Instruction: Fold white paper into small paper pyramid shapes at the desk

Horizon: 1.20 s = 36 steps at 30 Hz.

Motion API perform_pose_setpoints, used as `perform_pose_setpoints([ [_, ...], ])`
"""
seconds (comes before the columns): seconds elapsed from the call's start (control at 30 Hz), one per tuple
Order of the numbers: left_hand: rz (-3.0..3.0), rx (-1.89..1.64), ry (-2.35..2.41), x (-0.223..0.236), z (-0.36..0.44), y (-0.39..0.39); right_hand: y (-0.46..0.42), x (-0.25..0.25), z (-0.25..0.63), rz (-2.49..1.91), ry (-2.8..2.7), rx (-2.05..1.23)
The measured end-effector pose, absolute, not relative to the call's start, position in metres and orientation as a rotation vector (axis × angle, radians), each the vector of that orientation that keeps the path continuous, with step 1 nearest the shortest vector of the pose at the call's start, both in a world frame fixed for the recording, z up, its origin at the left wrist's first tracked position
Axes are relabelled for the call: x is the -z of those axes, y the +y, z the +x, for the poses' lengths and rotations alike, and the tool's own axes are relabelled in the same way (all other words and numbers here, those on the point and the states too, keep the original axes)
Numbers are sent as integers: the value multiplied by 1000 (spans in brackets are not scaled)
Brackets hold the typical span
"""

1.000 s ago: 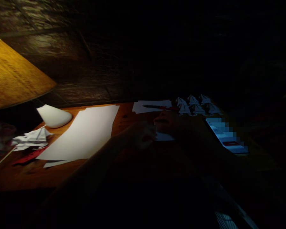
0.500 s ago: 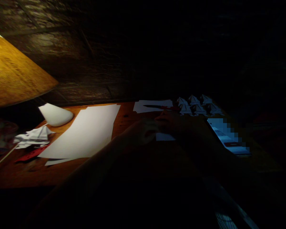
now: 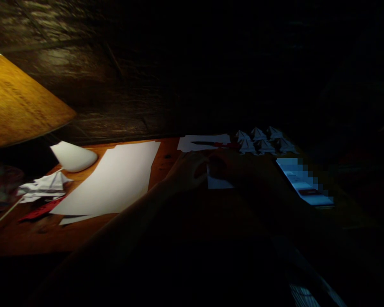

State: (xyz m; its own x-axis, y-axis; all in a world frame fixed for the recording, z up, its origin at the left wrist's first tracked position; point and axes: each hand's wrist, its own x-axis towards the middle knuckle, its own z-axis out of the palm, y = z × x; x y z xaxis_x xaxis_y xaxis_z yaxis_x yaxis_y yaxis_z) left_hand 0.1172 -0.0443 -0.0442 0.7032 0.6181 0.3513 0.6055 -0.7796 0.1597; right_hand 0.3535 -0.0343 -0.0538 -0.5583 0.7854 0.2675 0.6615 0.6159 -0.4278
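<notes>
A small piece of white paper (image 3: 220, 183) lies on the wooden table in front of me, its upper part covered by my hands. My left hand (image 3: 187, 168) is at its left edge, fingers bent and closed on that side. Over the top of the paper, my right hand (image 3: 228, 164) is bent in deep shadow, its fingertips near those of the left; its grip on the paper is hard to see. Just beyond the hands is a knife-like dark blade with a red handle (image 3: 225, 145), resting across flat white sheets (image 3: 185, 143).
Several folded paper shapes (image 3: 265, 146) stand at the back right, near a lit phone (image 3: 299, 181). At left are large white sheets (image 3: 121, 175), a white lamp base (image 3: 75, 157), a lampshade (image 3: 22, 98), a crumpled folded paper (image 3: 46, 186) and a red object (image 3: 43, 208).
My left hand has shifted slightly left and up, its fingers arching more. More of the small paper's left side now shows. The view has moved slightly.
</notes>
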Motion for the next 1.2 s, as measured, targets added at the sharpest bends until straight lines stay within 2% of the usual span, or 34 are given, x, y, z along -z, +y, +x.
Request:
perform_pose_setpoints([
  [0.7, 3035, -469, 1111, 37, 132, -58, -30, 55, 354, -1125, -2427, -413],
  [1.2, 3010, -515, 1085, 37, 129, -59, -25, 60, 357, -1125, -2455, -402],
])
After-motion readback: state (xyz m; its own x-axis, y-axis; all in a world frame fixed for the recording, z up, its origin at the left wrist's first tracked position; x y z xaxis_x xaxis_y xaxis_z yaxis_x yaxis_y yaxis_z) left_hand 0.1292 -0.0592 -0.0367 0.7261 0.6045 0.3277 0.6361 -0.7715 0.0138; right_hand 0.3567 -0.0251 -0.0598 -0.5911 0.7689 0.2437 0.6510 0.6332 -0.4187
